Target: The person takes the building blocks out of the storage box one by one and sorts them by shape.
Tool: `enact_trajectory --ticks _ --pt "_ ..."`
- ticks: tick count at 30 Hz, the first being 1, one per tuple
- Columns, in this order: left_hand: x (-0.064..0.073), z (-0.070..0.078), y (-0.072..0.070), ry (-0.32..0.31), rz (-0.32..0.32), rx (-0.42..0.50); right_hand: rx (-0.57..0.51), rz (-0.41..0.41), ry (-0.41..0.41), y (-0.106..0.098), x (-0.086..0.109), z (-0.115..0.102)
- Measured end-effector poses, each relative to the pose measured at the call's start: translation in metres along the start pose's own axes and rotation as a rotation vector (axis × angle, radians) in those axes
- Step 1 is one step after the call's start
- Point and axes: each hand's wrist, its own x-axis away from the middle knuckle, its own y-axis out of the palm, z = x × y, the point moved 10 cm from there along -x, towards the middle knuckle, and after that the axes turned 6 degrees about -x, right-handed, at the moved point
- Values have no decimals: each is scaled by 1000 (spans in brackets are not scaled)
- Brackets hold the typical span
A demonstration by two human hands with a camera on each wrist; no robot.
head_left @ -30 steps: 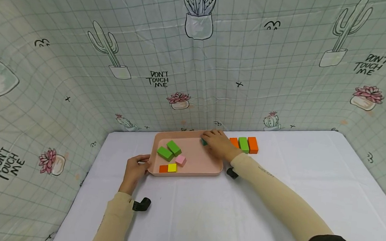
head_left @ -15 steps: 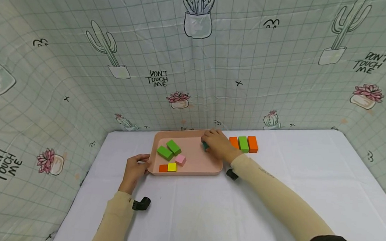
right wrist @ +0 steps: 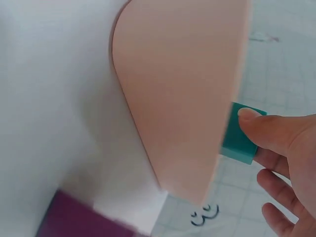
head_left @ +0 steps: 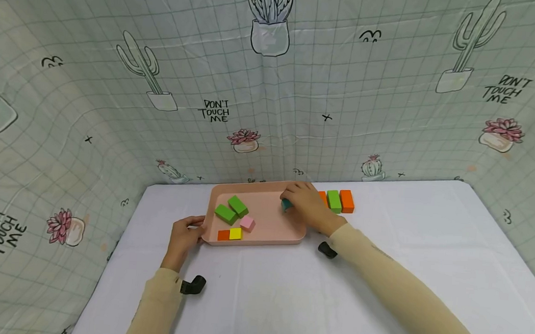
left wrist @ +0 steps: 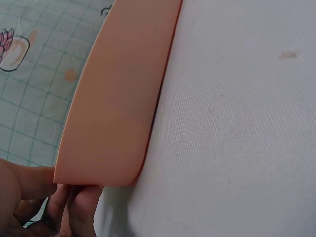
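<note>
A pink tray (head_left: 268, 228) lies at the far side of the table. My left hand (head_left: 184, 237) grips its left edge, and the left wrist view shows the thumb and fingers at the tray's corner (left wrist: 108, 123). Over the tray's right part, my right hand (head_left: 308, 205) pinches a teal block (right wrist: 239, 136) between thumb and fingers; the tray wall hides part of that block in the right wrist view. Inside the tray lie two green blocks (head_left: 226, 214), a pink block (head_left: 247, 223), an orange block (head_left: 223, 235) and a yellow block (head_left: 236, 233).
Right of the tray, an orange block (head_left: 346, 201), a green block (head_left: 334, 201) and a partly hidden orange block (head_left: 323, 197) stand in a row. A purple thing (right wrist: 79, 217) shows beside the tray in the right wrist view. A patterned cloth (head_left: 298, 112) hangs behind the table.
My right hand has moved the teal block slightly toward the tray's near side. The left hand keeps its hold on the tray. The head view has shifted a little.
</note>
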Motion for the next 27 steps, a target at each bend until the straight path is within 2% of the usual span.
enact_trajectory --ticks 6,16,21,27 --pt "1 0 0 -8 13 -23 -56 48 45 -21 18 8" --pt "4 3 -1 14 8 -14 -45 166 98 -51 60 31" --pt "4 3 -1 19 10 -12 -41 203 145 -59 83 47" --pt "4 3 -1 19 7 -4 -32 209 177 -62 109 60"
